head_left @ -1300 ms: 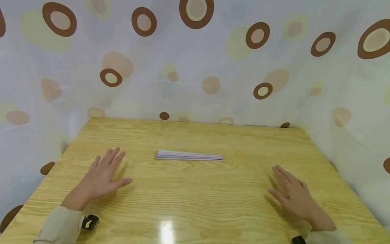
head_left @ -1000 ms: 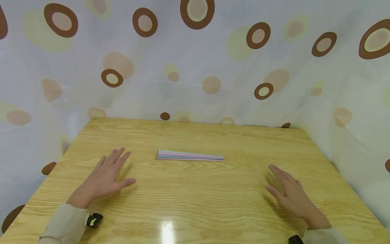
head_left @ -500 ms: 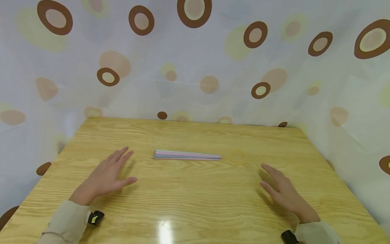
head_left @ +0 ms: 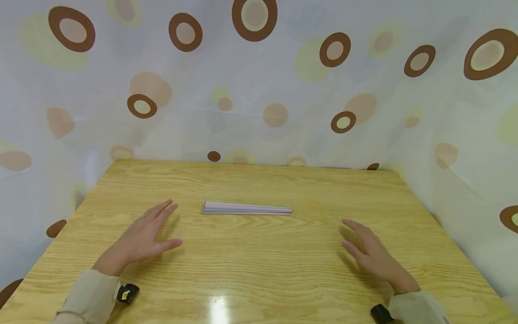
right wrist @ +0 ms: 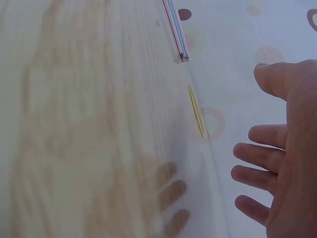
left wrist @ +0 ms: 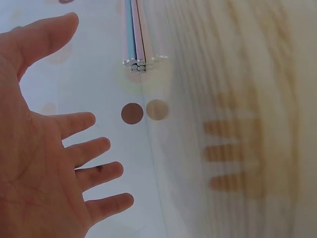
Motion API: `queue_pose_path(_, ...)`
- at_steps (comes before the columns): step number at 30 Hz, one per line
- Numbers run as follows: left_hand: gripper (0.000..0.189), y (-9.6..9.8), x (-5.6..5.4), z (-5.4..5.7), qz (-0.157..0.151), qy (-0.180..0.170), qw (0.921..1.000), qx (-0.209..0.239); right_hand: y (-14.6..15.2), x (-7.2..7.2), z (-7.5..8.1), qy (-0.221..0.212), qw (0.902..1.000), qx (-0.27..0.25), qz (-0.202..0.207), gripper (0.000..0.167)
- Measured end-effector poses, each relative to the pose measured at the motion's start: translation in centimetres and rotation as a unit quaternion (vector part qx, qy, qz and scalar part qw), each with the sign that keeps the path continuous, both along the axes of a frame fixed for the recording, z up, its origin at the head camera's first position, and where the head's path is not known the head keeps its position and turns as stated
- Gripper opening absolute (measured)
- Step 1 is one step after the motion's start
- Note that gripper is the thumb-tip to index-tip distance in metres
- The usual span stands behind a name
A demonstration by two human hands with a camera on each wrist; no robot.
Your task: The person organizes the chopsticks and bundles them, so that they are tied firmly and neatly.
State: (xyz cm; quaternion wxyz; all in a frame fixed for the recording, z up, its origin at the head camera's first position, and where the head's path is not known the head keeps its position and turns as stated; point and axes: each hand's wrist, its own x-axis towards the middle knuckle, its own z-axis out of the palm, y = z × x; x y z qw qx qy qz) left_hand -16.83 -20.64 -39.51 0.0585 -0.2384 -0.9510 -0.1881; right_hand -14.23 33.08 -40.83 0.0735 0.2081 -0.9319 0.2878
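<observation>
A bundle of slim straight sticks in pastel pink, blue and white lies crosswise in the middle of the table; its left ends face the left wrist camera. Just right of it, a thin yellow rubber band lies flat in a loose ring, seen nearly edge-on in the right wrist view. My left hand is left of the sticks, fingers spread and holding nothing. My right hand, fingers extended and thumb apart, is right of and nearer than the band, also holding nothing.
The wooden table has a glossy grain that reflects the hands in the wrist views. A white cloth with brown and beige ovals hangs behind it and along both sides. Dark wrist cameras sit at the sleeve cuffs.
My right hand has moved left, toward the rubber band. My left hand has shifted slightly to the right. The sticks and the band have stayed in place on the table.
</observation>
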Motion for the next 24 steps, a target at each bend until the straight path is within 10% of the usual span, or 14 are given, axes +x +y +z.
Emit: queue_pose_path(24,0.089,0.6,-1.6,-0.1,-0.005,-0.063,0.9967,0.051,-1.4,-1.9,-0.7,-0.061,0.9980,-0.017,0.003,0.052)
